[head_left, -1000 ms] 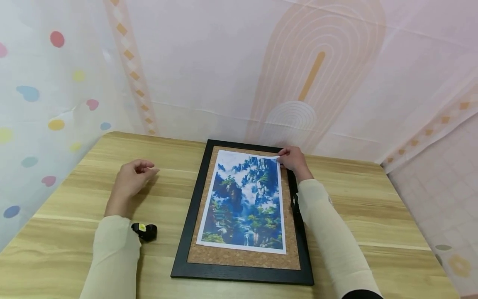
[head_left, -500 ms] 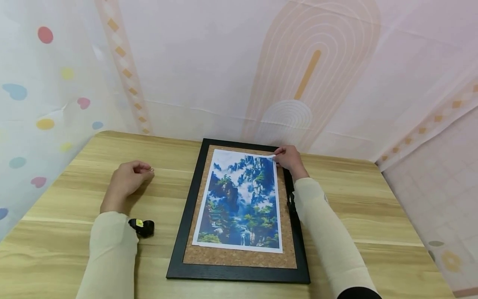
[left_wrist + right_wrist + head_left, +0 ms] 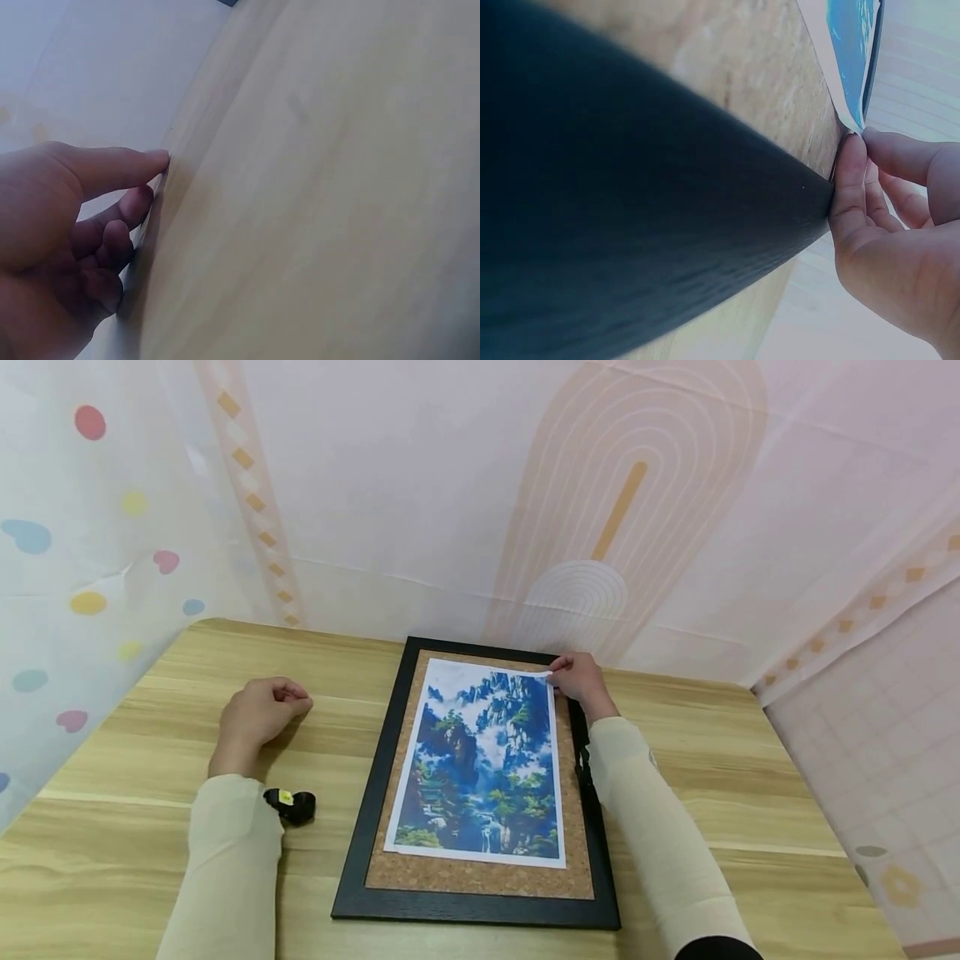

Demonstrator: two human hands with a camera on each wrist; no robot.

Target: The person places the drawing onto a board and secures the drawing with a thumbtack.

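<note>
In the right wrist view, the black frame (image 3: 630,225) fills most of the picture as a blur, cutting off all but a sliver of the print (image 3: 851,52). Whatever the left hand (image 3: 258,714) may pinch is too small to tell. Both forearms run off the head view's bottom edge.

print (image 3: 483,760): blue, green, white mountain scene, white border | frame (image 3: 375,827): black, tan cork backing | table (image 3: 135,793): light wood grain | sleeves (image 3: 225,860): cream | backdrop (image 3: 450,485): white, coloured dots, peach arches
</note>
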